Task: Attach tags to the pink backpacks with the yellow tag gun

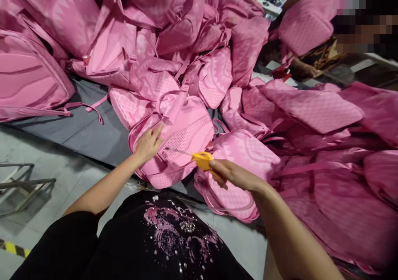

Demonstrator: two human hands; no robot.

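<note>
A pink backpack [189,126] lies in front of me at the edge of the grey-covered table, its padded, perforated back panel facing up. My left hand [149,144] rests on its left side, fingers stretched out and partly spread over the fabric. In my right hand [231,174] is a yellow-handled tool [202,160] with a thin metal shaft; its exact kind is unclear. The shaft points left across the backpack's panel, its tip near my left fingers. Whether the tip touches the fabric I cannot tell. Another pink backpack [248,155] lies under my right hand.
Pink backpacks [174,27] are heaped along the far side, with more piled at the right. Grey table covering [90,135] shows at left. A metal frame [27,184] stands on the floor. At upper right, another person's hand [307,70] is near a raised pink bag [306,27].
</note>
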